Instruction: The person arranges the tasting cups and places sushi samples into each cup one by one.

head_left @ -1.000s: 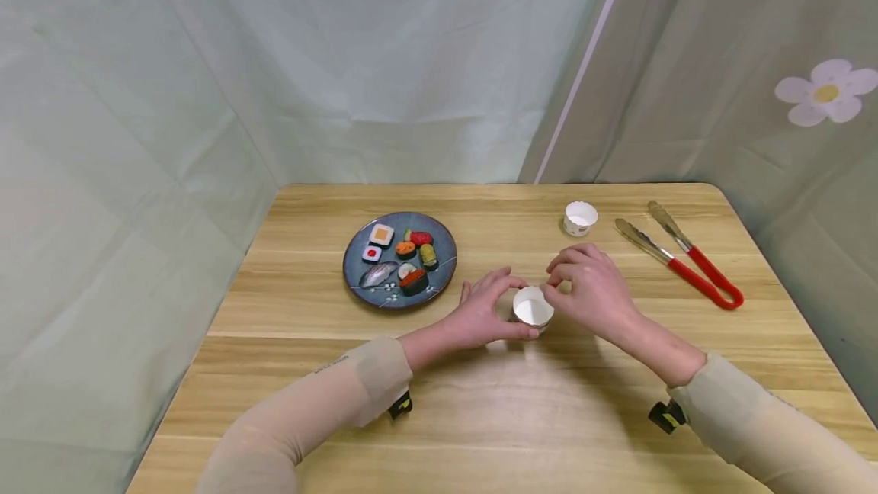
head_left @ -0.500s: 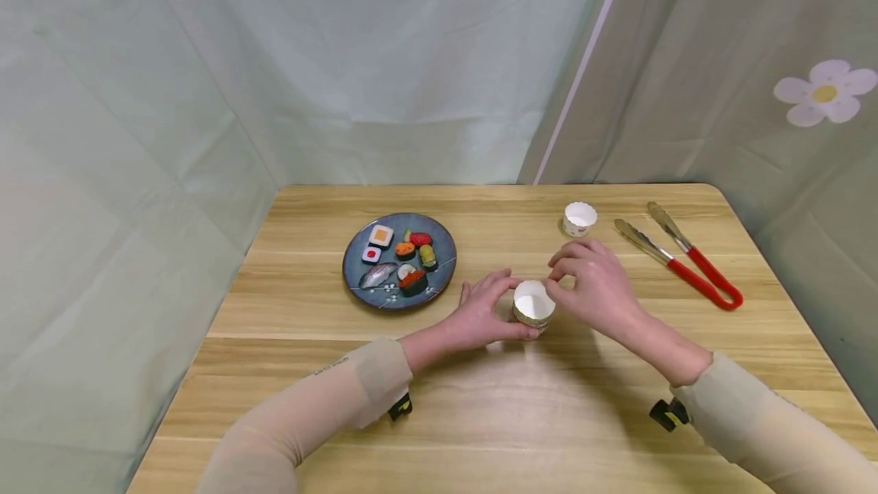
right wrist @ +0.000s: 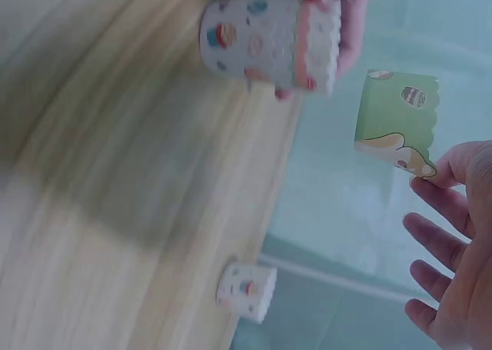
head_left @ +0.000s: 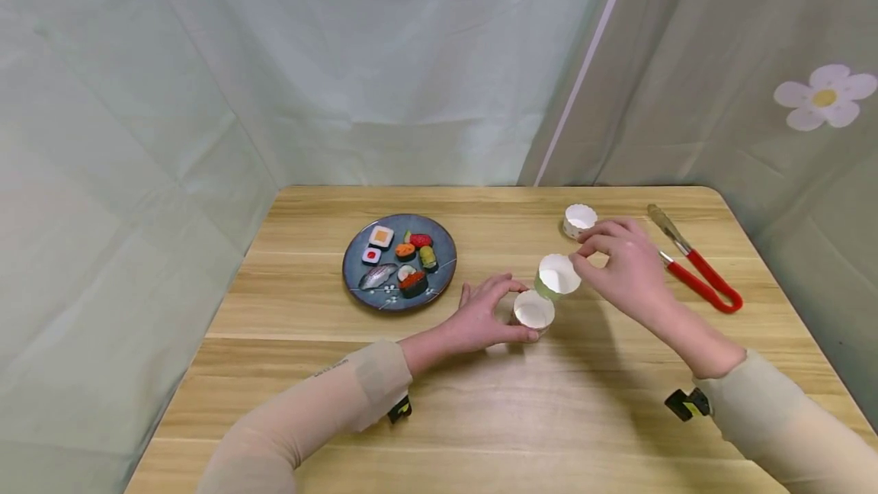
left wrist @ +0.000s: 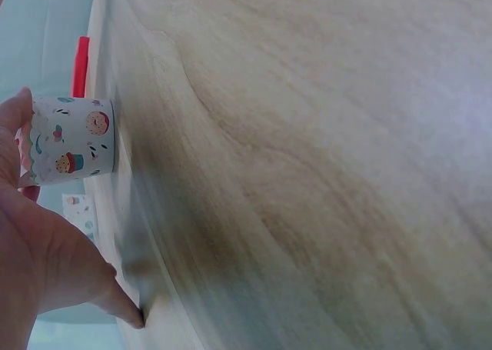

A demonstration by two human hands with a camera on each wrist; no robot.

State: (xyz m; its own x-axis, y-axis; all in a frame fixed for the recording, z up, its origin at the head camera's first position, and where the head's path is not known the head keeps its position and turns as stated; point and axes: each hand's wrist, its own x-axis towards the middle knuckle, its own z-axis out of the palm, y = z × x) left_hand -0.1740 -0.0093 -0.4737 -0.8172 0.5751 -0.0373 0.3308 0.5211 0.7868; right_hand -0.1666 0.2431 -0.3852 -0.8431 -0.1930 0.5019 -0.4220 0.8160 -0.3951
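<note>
My left hand (head_left: 488,313) holds a white patterned paper baking cup (head_left: 533,311) upright on the table, thumb and fingers around its sides. Cupcake and cookie prints show on this cup (left wrist: 73,138) in the left wrist view. My right hand (head_left: 620,269) pinches the rim of a green paper baking cup (head_left: 557,277), held in the air just behind and to the right of the white one. In the right wrist view the green cup (right wrist: 398,119) hangs between thumb and forefinger, with the other fingers spread.
Another white paper cup (head_left: 579,219) stands at the back. Red-handled tongs (head_left: 706,280) lie at the right, partly hidden by my right hand. On the left, a blue plate (head_left: 357,280) bears several sushi pieces (head_left: 414,280). Curtains hang beyond the wooden table (head_left: 315,402).
My right hand has lifted the green cup out of the white patterned one and moved it to the right and away. My left hand stays around the white cup.
</note>
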